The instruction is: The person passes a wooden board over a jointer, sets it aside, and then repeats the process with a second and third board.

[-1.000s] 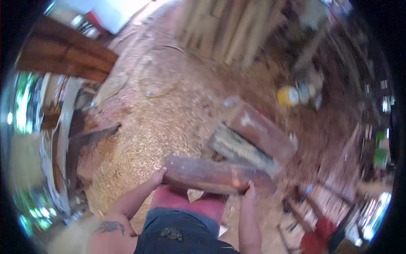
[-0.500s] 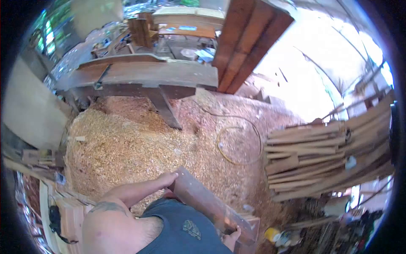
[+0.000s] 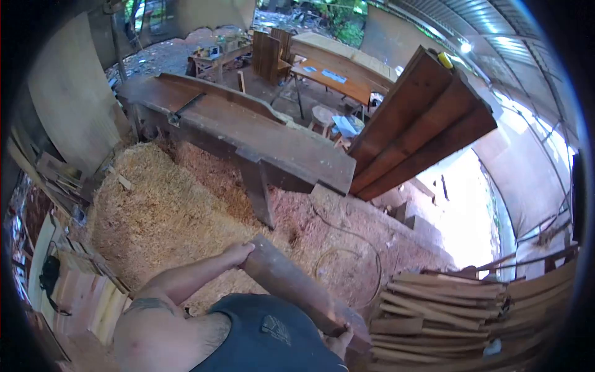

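Left hand [image 3: 237,253] and right hand [image 3: 340,340] clasp the board [image 3: 297,282], fingers partly hidden, at its far-left and near-right ends; the slats [image 3: 434,310], far earlier, now lie near right.

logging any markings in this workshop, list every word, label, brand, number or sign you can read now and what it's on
No text can be read.
Dark shirt: a chest print, too small and blurred to tell whether it holds letters.
Pale blue sheets on the orange-brown table: too small to read.
Yellow item atop the dark boards: no legible marking.
Board in both hands: no lettering visible.
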Available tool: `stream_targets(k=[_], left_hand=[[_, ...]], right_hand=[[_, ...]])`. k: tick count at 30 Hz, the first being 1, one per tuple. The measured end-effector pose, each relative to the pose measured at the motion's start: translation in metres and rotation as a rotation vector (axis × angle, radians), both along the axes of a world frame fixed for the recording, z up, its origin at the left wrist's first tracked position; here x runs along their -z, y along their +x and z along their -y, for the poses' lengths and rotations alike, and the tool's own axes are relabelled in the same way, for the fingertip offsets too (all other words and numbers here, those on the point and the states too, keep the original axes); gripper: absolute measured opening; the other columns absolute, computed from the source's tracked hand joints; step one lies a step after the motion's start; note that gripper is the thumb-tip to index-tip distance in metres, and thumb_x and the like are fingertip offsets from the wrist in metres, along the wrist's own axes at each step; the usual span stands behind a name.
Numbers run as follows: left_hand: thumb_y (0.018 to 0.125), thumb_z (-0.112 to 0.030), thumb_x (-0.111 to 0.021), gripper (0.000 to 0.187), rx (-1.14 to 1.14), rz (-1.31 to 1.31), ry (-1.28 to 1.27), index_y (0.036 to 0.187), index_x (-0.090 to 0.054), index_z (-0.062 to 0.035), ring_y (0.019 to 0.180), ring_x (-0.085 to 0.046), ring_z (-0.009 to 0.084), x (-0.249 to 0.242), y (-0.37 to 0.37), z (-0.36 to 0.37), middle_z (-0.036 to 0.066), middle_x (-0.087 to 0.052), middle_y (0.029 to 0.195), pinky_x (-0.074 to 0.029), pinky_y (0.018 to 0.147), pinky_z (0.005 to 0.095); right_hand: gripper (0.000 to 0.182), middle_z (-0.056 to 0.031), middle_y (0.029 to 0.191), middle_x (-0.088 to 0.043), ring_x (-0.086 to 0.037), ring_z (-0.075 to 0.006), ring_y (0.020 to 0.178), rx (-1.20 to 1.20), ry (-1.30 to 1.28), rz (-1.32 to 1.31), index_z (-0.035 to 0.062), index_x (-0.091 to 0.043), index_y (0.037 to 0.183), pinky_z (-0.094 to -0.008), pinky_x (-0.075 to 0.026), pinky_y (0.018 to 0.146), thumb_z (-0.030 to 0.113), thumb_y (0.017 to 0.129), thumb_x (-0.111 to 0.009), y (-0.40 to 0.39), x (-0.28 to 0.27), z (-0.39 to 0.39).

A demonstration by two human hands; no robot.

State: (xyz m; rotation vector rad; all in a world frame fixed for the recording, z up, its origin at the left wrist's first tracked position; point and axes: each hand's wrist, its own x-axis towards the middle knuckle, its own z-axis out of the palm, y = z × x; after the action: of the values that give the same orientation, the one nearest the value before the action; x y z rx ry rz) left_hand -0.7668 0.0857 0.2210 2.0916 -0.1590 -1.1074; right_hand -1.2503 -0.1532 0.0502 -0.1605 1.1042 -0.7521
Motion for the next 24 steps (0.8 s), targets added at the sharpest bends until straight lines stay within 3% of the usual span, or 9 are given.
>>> stream_targets(k=[2, 5, 7, 10, 13, 16, 20, 23, 24], left_hand=[[0.097, -0.05, -0.057, 0.049, -0.071, -0.002, -0.043, 0.112, -0.074, -0.0061, 0.07, -0.073, 0.0266, -0.001, 0.017, 0.037, 0.014, -0.075, 0.094, -0.059, 0.061, 0.0416], [0.097, -0.05, -0.059, 0.048, -0.133, 0.007, -0.087, 0.112, -0.076, -0.0083, 0.074, -0.074, 0.0244, 0.031, 0.05, 0.096, 0.013, -0.075, 0.096, -0.058, 0.061, 0.0412], [0.097, -0.05, -0.059, 0.048, -0.169, 0.07, -0.164, 0.113, -0.077, -0.009, 0.079, -0.075, 0.0234, 0.047, 0.072, 0.121, 0.012, -0.076, 0.097, -0.059, 0.064, 0.0411], [0.097, -0.049, -0.059, 0.05, -0.276, 0.04, -0.267, 0.119, -0.076, -0.0083, 0.097, -0.076, 0.0283, 0.042, 0.115, 0.172, 0.016, -0.078, 0.107, -0.059, 0.081, 0.0432], [0.096, -0.048, -0.059, 0.052, -0.194, 0.306, -0.287, 0.124, -0.074, -0.0068, 0.112, -0.072, 0.0332, 0.042, 0.178, 0.219, 0.018, -0.077, 0.118, -0.054, 0.098, 0.0439], [0.096, -0.046, -0.059, 0.052, -0.267, 0.314, -0.252, 0.126, -0.073, -0.0058, 0.121, -0.069, 0.0351, 0.058, 0.252, 0.257, 0.019, -0.073, 0.128, -0.05, 0.105, 0.0436], [0.097, -0.052, -0.058, 0.057, -0.304, 0.214, -0.316, 0.132, -0.07, -0.008, 0.113, -0.069, 0.0369, 0.051, 0.338, 0.296, 0.018, -0.073, 0.125, -0.052, 0.1, 0.0531], [0.096, -0.057, -0.061, 0.061, -0.403, -0.03, -0.28, 0.138, -0.064, -0.013, 0.111, -0.065, 0.0356, 0.069, 0.387, 0.312, 0.016, -0.068, 0.123, -0.052, 0.09, 0.0621], [0.097, -0.055, -0.061, 0.06, -0.42, -0.054, -0.29, 0.14, -0.064, -0.0127, 0.113, -0.064, 0.0345, 0.082, 0.403, 0.315, 0.016, -0.067, 0.126, -0.053, 0.092, 0.0598]], right_hand=[[0.07, -0.0222, 0.144, -0.058, -0.056, -0.0465, 0.129, -0.058, -0.063, 0.046, 0.0077, -0.054, 0.146, -0.0644, -0.048, 0.106, 0.048, 0.088, -0.06, 0.026, -0.001, 0.052], [0.045, -0.02, 0.13, -0.063, -0.061, -0.0443, 0.119, -0.098, 0.038, -0.045, 0.0126, -0.064, 0.125, -0.0639, -0.051, 0.102, 0.041, 0.09, -0.062, 0.069, -0.03, 0.138], [0.039, -0.0197, 0.128, -0.064, -0.061, -0.0437, 0.118, -0.082, -0.039, -0.04, 0.0131, -0.064, 0.118, -0.065, -0.051, 0.102, 0.041, 0.09, -0.062, 0.105, -0.047, 0.189], [0.036, -0.0194, 0.126, -0.065, -0.061, -0.0434, 0.118, -0.107, -0.107, 0.002, 0.0131, -0.065, 0.115, -0.0669, -0.051, 0.102, 0.04, 0.091, -0.062, 0.171, -0.08, 0.251], [0.036, -0.0193, 0.128, -0.065, -0.061, -0.0438, 0.121, -0.113, -0.106, 0.058, 0.0129, -0.065, 0.118, -0.0677, -0.05, 0.103, 0.038, 0.092, -0.061, 0.252, -0.106, 0.307], [0.039, -0.0197, 0.132, -0.065, -0.06, -0.0447, 0.123, -0.161, -0.117, 0.127, 0.0122, -0.065, 0.122, -0.0679, -0.05, 0.105, 0.036, 0.093, -0.06, 0.326, -0.106, 0.35], [0.045, -0.0196, 0.137, -0.064, -0.06, -0.0454, 0.125, -0.17, -0.116, 0.239, 0.0102, -0.065, 0.129, -0.0669, -0.047, 0.109, 0.035, 0.091, -0.062, 0.422, -0.086, 0.39], [0.056, -0.0188, 0.15, -0.056, -0.052, -0.0443, 0.138, -0.116, -0.113, 0.031, 0.0067, -0.058, 0.141, -0.0697, -0.04, 0.115, 0.037, 0.094, -0.06, 0.481, -0.095, 0.4], [0.054, -0.0181, 0.147, -0.057, -0.053, -0.0438, 0.136, -0.131, -0.129, 0.029, 0.0082, -0.06, 0.138, -0.0685, -0.042, 0.114, 0.036, 0.092, -0.063, 0.492, -0.091, 0.402]])
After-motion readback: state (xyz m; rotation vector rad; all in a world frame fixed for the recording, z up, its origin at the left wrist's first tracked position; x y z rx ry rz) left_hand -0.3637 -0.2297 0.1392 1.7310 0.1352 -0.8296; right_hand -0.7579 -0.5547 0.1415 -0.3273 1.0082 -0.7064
